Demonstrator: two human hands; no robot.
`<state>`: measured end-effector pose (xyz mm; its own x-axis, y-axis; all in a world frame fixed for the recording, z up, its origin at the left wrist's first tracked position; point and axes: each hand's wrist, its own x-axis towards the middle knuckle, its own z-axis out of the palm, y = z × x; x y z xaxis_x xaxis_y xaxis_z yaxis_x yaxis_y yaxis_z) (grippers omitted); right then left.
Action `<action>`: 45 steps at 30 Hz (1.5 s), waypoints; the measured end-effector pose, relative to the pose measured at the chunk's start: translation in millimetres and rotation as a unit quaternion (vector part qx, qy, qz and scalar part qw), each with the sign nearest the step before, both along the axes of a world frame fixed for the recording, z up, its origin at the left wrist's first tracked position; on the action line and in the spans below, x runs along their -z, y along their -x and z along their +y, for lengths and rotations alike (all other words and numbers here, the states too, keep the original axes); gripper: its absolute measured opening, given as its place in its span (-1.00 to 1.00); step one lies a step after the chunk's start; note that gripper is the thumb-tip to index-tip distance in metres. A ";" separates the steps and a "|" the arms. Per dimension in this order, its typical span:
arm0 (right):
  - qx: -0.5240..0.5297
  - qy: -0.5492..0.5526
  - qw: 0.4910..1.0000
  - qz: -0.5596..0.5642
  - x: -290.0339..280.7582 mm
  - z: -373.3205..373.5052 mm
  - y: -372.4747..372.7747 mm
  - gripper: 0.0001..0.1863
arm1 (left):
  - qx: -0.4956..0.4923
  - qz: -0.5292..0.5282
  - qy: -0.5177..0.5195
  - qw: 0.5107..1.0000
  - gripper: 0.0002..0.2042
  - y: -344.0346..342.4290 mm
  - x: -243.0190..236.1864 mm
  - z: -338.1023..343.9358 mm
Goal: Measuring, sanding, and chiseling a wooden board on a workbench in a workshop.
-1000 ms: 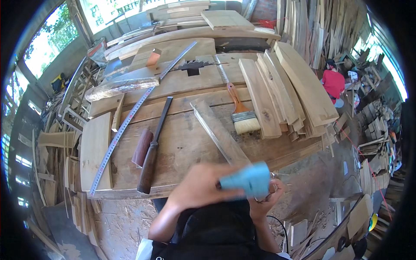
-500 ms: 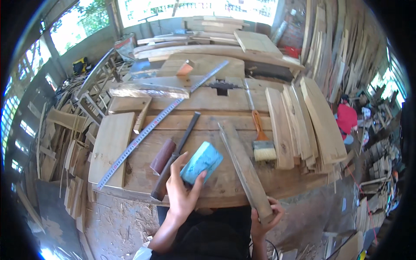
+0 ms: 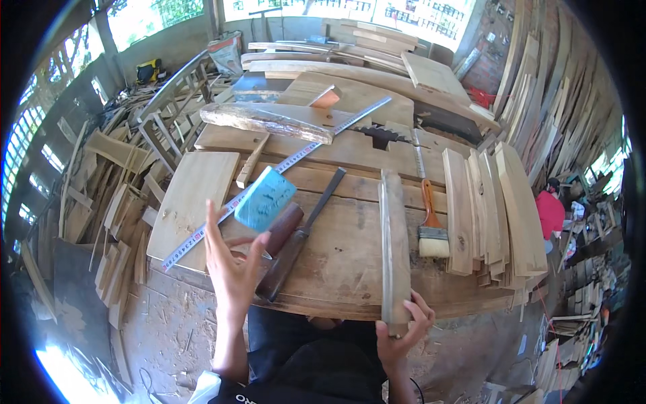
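Note:
My left hand (image 3: pixel 232 273) is open, thumb and fingers spread, just short of a light blue block (image 3: pixel 265 200) with dark marks. The block lies across the long ruler (image 3: pixel 299 156), above a reddish-brown cylinder (image 3: pixel 286 225). Right beside the cylinder is a chisel (image 3: pixel 311 225) with a dark blade and brown handle, its handle end near my left thumb. My right hand (image 3: pixel 406 330) grips the near end of a narrow wooden strip (image 3: pixel 396 249), which points away from me over the table. A paintbrush (image 3: pixel 432 225) with an orange handle lies right of the strip.
Several boards (image 3: pixel 481 209) stand in a row on the table's right side. A pale board (image 3: pixel 195 202) lies at the left, and a rough plank (image 3: pixel 266 124) lies behind. Long timber (image 3: pixel 350 71) is stacked at the back. Scrap wood (image 3: pixel 108 175) is piled on the left.
My left hand has moved left and let go of the blue block, now on the ruler. My right hand has turned the wooden strip more upright in view. The view has shifted.

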<state>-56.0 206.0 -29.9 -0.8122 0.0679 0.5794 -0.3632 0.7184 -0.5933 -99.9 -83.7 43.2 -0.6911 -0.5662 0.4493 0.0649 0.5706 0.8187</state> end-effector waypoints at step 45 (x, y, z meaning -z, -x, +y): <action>-0.199 0.334 0.912 -0.127 -2.7 -20.9 323.4 -0.07 | 0.561 0.032 0.496 0.662 -0.47 45.0 -36.3 67.1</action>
<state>-379.4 185.1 -27.2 -0.9519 0.0074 0.3062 -0.3062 0.0065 -0.9519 -144.9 -16.5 79.5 -0.3870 0.8834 0.2644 0.9203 0.3876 0.0521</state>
